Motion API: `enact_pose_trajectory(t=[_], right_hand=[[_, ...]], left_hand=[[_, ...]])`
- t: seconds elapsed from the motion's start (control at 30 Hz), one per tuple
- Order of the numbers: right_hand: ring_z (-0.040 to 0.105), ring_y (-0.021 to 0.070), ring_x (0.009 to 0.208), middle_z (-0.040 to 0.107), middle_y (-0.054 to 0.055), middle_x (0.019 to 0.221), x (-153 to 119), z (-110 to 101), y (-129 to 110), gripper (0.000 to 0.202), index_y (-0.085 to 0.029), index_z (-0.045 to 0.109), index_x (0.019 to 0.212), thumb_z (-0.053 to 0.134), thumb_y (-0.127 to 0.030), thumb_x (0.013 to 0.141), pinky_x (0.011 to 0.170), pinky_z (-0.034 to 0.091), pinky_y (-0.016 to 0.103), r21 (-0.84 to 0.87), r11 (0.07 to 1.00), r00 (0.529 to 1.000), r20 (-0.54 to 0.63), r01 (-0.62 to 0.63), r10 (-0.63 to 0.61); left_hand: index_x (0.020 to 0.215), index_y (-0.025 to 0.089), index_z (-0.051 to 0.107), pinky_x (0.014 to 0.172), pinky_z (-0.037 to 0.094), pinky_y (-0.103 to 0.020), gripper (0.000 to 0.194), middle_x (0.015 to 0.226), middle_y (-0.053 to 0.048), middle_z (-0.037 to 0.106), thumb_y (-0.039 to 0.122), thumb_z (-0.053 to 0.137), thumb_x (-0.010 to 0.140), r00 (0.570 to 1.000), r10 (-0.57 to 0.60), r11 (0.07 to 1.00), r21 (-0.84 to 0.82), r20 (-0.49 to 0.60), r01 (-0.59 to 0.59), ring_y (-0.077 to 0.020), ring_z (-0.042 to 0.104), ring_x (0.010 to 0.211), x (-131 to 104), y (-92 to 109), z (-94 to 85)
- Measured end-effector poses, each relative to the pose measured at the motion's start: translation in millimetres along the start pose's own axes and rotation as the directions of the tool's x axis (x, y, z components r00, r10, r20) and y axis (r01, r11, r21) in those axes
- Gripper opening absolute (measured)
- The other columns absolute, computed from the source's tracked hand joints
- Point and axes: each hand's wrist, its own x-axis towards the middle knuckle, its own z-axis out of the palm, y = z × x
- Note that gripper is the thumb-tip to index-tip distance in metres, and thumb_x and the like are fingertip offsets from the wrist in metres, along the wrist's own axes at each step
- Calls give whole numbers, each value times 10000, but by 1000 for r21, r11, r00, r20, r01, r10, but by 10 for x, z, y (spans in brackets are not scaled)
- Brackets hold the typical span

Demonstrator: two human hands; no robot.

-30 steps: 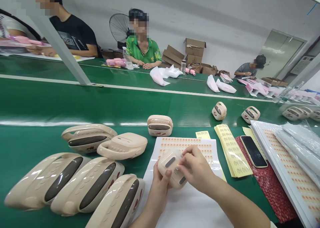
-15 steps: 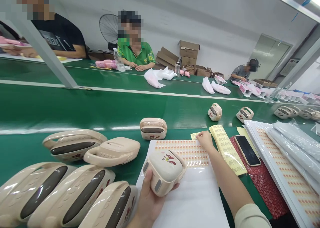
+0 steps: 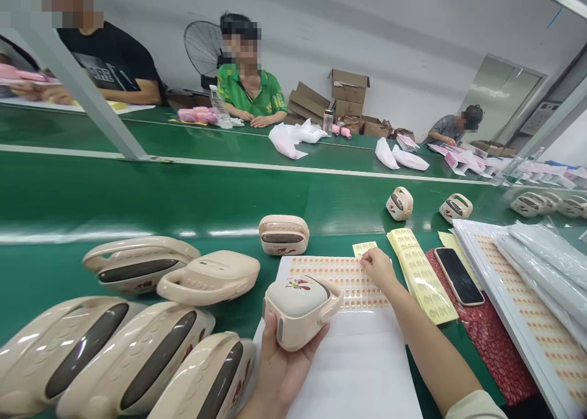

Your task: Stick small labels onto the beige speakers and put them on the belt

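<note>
Head view looks down a green bench, where the left hand cups a small beige speaker from below, fingers wrapped around its near end, holding it just above a white sheet of stickers. The right hand reaches to the far edge of that sheet, fingertips pressed together on a row of small orange stickers; whether one is already lifted is too small to tell. To do this well, I would judge it best to peel from a corner with a fingernail, keep the sticker flat and off the fingertip pads, and hold the speaker steady with the target face turned up. The speaker is rounded, cream coloured, with a carry handle at its right side, a red flower print on top and a dark oval window at its near end. More speakers of the same kind lie crowded to the left, another stands beyond the sheet, and yellow label strips and a phone lie to the right.
</note>
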Motion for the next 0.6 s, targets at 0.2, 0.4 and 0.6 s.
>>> enact_pose_trajectory(t=[0.2,0.4,0.6], right_hand=[[517,253,1060,607,73,1028,-460,66,-390,206,-191,577,563,666,-364,631,841,399,366,711,696,989,149,-95,-17],[402,283,1179,517,74,1139,-957,388,-684,248,-210,570,534,725,-401,569,993,269,449,822,565,998,64,-69,29],[387,280,1191,486,81,1163,-957,489,-680,237,-213,551,541,701,-387,596,1001,278,466,804,594,1000,10,-15,12]], left_hand=[[1237,291,502,940,419,-354,425,1234,-51,584,446,329,882,963,-93,995,54,251,82,-248,477,1178,40,16,-22],[1234,306,505,1002,336,-264,488,1269,4,554,517,240,882,944,-48,997,72,326,26,-169,478,1181,35,-12,105],[1233,337,496,1017,313,-255,482,1263,43,556,537,242,875,951,-52,999,23,306,47,-149,451,1204,29,-10,124]])
